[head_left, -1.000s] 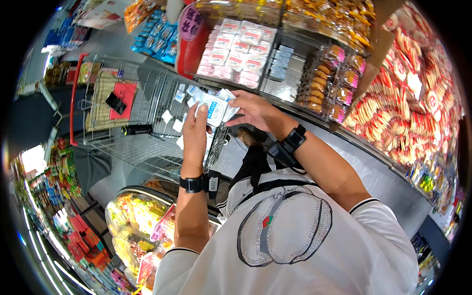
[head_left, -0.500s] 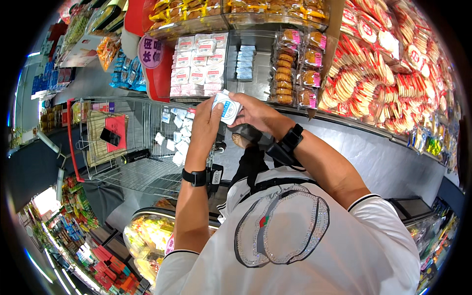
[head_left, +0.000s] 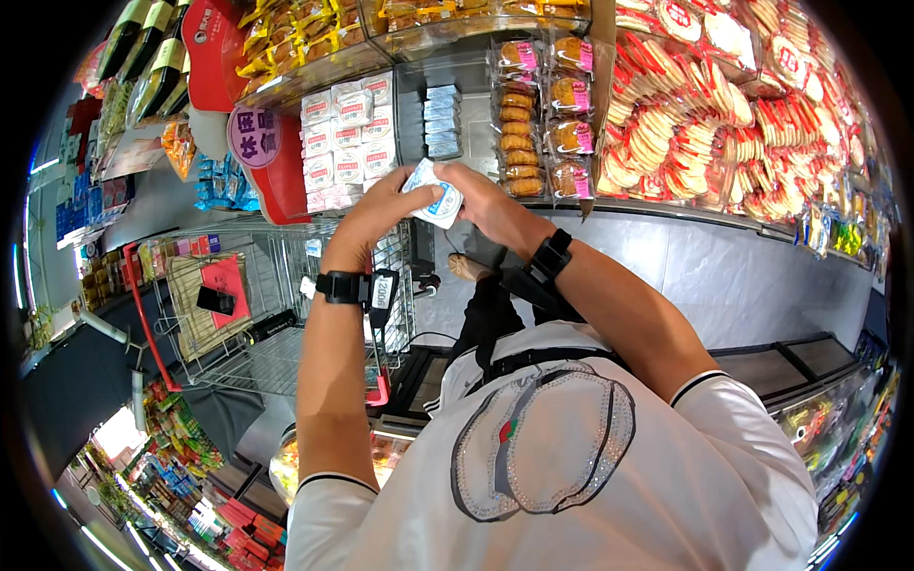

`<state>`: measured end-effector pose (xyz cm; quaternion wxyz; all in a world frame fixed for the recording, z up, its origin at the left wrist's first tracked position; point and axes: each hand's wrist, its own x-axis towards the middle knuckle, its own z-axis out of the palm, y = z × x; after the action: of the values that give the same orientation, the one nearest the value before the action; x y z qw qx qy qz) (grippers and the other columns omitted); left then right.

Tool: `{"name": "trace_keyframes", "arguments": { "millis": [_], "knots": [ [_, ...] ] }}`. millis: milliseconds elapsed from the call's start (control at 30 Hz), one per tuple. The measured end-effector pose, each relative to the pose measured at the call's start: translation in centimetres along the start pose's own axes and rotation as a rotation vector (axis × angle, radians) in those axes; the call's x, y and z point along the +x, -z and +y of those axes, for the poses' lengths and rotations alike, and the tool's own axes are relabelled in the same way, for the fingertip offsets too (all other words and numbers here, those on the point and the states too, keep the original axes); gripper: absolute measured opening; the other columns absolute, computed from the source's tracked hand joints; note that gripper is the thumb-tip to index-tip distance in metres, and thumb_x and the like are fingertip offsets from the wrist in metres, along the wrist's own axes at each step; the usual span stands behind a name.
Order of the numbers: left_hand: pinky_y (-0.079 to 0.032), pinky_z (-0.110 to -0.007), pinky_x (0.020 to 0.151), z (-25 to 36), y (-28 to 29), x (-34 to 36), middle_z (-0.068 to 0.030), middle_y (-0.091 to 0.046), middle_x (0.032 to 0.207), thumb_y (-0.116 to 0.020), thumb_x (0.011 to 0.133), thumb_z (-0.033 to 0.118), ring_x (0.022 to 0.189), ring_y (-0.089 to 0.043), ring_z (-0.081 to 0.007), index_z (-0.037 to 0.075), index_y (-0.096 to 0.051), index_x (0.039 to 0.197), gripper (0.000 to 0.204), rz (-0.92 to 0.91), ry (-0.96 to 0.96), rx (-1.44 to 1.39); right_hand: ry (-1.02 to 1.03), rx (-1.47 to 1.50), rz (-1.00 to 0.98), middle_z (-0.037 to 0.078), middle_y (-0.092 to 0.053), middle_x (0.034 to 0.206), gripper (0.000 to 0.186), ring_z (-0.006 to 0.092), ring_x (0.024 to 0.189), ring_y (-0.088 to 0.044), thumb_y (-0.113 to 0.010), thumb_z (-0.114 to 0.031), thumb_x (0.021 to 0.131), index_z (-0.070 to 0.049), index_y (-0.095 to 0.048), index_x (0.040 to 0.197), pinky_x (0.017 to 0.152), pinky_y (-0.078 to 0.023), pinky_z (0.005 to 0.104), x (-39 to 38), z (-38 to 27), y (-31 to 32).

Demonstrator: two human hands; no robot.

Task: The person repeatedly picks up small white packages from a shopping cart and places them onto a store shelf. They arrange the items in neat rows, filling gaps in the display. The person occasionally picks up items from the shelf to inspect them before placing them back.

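Note:
A small white packet with blue print [head_left: 438,198] is held between my two hands in front of the display shelf. My left hand [head_left: 383,207] is closed on its left side, the thumb lying across its face. At the packet's right edge, my right hand [head_left: 482,204] grips it, some fingers hidden behind. Just beyond my hands are stacked white packets with red print [head_left: 347,138] and a short column of pale blue and white packets [head_left: 443,122]. Below my left hand stands a wire shopping cart [head_left: 276,249]; my left forearm hides much of the loose white packets inside it.
A phone [head_left: 215,301] and a red flat item [head_left: 229,274] lie at the cart's left end. Right of the blue column stand packaged round cakes [head_left: 519,143]. Bagged round crackers [head_left: 685,143] fill the right display. A red sign panel [head_left: 276,176] edges the shelf at left.
The view has shifted, moving the shelf left and up in the picture. The packet has tilted in my hands. My left forearm now covers most of the white packets in the cart.

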<state>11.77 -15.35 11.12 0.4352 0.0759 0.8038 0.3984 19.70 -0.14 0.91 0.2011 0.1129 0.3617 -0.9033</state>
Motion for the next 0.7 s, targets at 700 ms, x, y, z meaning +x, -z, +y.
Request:
{"name": "trace_keyframes", "arguments": {
  "millis": [700],
  "knots": [
    [-0.052, -0.041, 0.083, -3.1, -3.3, 10.8, -0.0186, -0.055, 0.110, -0.082, 0.062, 0.026, 0.102, -0.055, -0.0354, -0.001, -0.054, 0.109, 0.060, 0.265, -0.463, 1.185, 0.145, -0.222, 0.515, 0.015, -0.058, 0.107, 0.049, 0.0261, 0.102, -0.056, -0.040, -0.044, 0.102, -0.003, -0.051, 0.125, 0.088, -0.046, 0.0363, 6.1, 4.3, 5.0]
  ]
}}
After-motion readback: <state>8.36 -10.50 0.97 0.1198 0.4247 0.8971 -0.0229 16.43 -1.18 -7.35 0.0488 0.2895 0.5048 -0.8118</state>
